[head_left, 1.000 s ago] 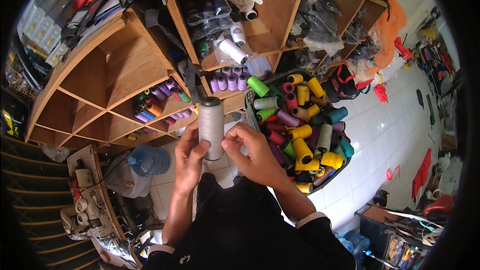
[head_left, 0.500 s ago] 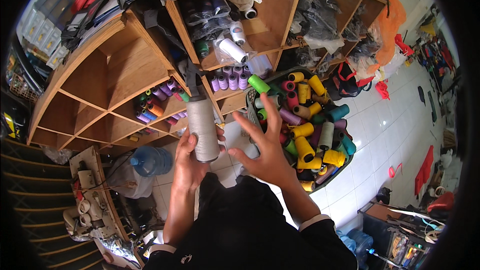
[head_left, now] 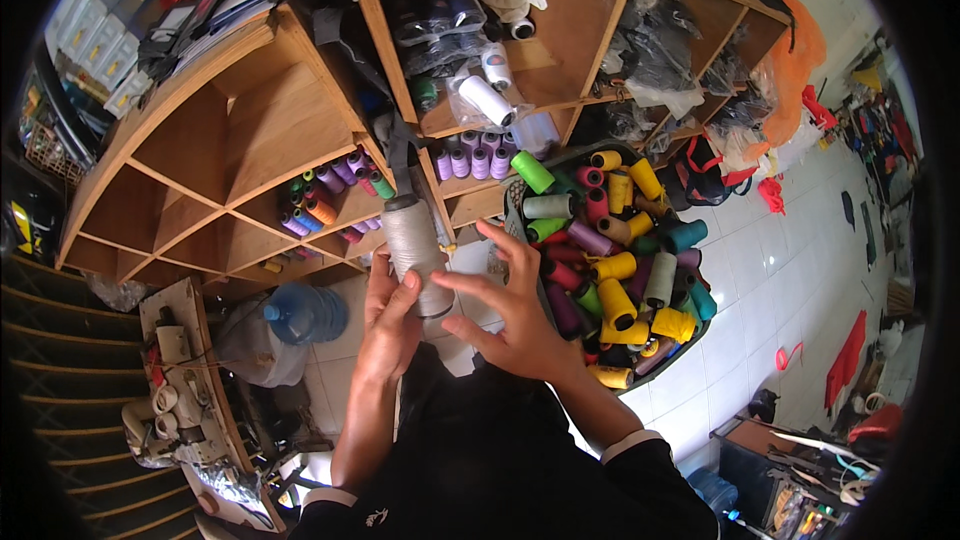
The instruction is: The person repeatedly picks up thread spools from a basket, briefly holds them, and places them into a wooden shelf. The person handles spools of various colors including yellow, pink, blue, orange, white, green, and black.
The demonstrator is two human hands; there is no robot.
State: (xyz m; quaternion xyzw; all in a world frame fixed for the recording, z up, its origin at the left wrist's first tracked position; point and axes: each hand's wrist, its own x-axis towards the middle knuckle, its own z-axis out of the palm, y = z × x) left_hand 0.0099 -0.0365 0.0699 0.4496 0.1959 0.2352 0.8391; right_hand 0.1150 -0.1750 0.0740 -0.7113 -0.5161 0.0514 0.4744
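A large light-grey thread spool [head_left: 416, 242] with dark ends stands tilted in front of my body. My left hand [head_left: 388, 325] is wrapped round its lower part, the thumb lying across the thread. Close on its right is my right hand [head_left: 518, 325], fingers spread and curved, the index fingertip at or very near the spool's side; whether it touches I cannot tell. Beyond my right hand, a basket [head_left: 672, 365] is heaped with thread spools, among them a yellow spool [head_left: 617, 304], a bright green spool [head_left: 532, 171] and a pale grey spool [head_left: 660, 280].
A wooden shelf unit [head_left: 240, 140] with compartments spans the far side, holding purple spools [head_left: 478, 162], white spools [head_left: 486, 100] and bagged items. A blue water bottle [head_left: 305, 315] stands left of my forearm. Red cloth [head_left: 846, 360] lies on the tiled floor at right.
My right hand has come closer to the grey spool, its fingers less raised. The spool is slightly lower and tilts more to the left at its top. The view has shifted a little.
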